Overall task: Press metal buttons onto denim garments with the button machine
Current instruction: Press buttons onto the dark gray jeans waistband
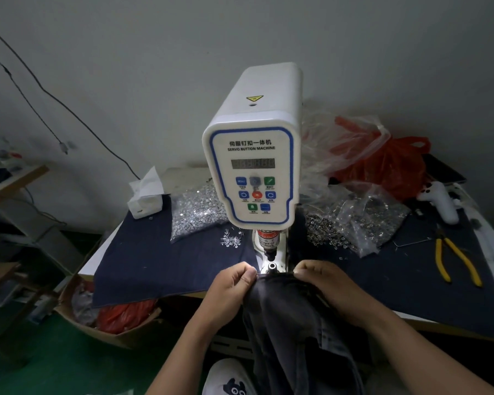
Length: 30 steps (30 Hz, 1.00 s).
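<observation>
The denim garment (291,323) is hanging off the front edge of the desk (411,269), its top edge being held up just in front of the lower die (272,266) of the button machine (253,155). The left hand (228,292) is pinching the garment's edge, thumb and fingers (247,273) pressed together on the cloth; the right hand (322,283) is gripping the same edge from the other side, fingers curled over the fold. Between the 2 sets of fingers the edge is being stretched fairly taut, and the die is sitting just beyond that span, with the punch (268,253) directly above it.

To do this step well, I judge that the edge should be slid forward until the marked spot is lying flat over the die, with the cloth kept smooth and the fingertips staying to either side, well out from under the punch.

The held edge is running left to right, from one set of fingers to the other. The garment's long axis is running from the fingers back toward the person, draping down below the desk.

Farther out from the left fingers, a clear bag of silver studs (196,215) is lying on a dark cloth (154,260). Beyond the right fingers are a bag of button parts (362,220) and yellow-handled pliers (454,260).
</observation>
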{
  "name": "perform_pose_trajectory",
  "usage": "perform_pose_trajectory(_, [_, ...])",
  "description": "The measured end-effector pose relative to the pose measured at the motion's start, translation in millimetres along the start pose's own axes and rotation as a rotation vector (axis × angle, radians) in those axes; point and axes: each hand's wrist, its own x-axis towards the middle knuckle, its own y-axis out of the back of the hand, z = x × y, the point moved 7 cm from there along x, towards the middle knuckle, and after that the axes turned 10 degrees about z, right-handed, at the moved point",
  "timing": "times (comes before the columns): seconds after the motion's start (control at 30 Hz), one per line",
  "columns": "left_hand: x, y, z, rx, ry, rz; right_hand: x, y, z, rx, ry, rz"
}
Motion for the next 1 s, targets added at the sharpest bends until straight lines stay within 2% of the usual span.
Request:
perform_pose_trajectory(0.27, [17, -5, -21, 0.022, -0.023, 0.184, 22, -4, 12, -0.117, -0.031, 0.12])
perform_pose_trajectory(0.6, [23, -8, -31, 0.051, -0.047, 0.183, 27, -1, 18, -0.129, -0.029, 0.143])
perform_pose_trajectory(0.83, [22, -17, -38, -0.101, 0.13, 0.089, 26, -3, 20, -0.138, -0.004, 0.119])
perform_pose_trajectory(1.0, [20, -19, -38, 0.031, 0.091, 0.074, 25, -7, 20, -0.135, -0.016, 0.159])
